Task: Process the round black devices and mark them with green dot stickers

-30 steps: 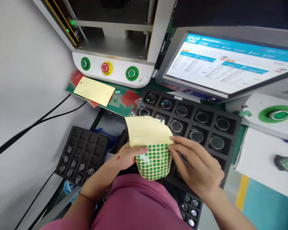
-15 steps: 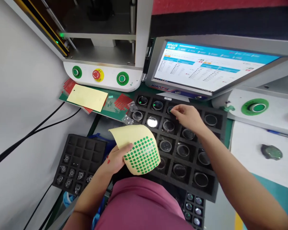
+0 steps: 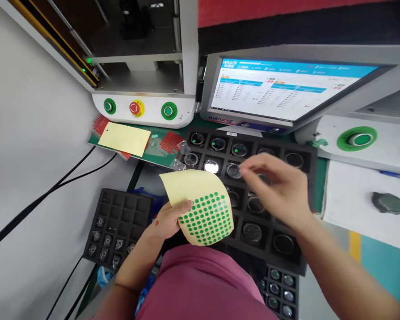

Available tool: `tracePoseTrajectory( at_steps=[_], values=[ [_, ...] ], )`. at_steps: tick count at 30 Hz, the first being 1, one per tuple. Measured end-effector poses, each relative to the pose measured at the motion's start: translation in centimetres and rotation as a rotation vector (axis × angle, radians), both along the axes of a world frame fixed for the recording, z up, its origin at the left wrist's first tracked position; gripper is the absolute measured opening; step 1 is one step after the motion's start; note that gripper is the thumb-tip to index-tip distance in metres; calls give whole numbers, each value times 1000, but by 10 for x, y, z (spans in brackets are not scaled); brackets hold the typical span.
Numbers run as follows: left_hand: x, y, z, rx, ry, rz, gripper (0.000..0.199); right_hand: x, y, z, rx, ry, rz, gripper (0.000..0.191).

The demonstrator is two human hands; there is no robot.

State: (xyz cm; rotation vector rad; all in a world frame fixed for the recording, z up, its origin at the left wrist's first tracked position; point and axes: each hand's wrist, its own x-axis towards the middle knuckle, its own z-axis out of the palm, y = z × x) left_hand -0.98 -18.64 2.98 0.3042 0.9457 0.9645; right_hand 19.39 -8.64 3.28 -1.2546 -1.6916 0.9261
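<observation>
My left hand grips a cream sheet of round green stickers, its thumb on top and the sheet curling. Over the black foam tray hovers my right hand, slightly blurred, with thumb and forefinger pinched together. Whether anything small sits between those fingertips I cannot make out. The tray's compartments hold round, glassy, watch-like pieces. Green dots show on the three back-row pieces at the left, among them the third round piece. My right hand and the sheet hide part of the tray.
A smaller foam tray with several small parts lies left. Behind are a machine with an emergency-stop button and a monitor. A cream card rests back left, a watch-like piece at right. Another tray is below.
My right hand has drawn back from the third back-row piece, toward me, and a green dot now shows on that piece. My left hand still holds the sticker sheet. The view has shifted slightly.
</observation>
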Motion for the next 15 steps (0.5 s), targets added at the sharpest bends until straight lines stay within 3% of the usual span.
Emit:
tracePoseTrajectory(
  at_steps=[2,4,15],
  values=[
    [6,2,3,22,-20,-18,61,1,-27,12,241,-43,236,9],
    [11,4,7,37,-20,-41,61,3,-42,16,370,-94,332,14],
    [23,-5,11,116,221,-177,48,19,-58,6,445,-150,145,13]
  ],
)
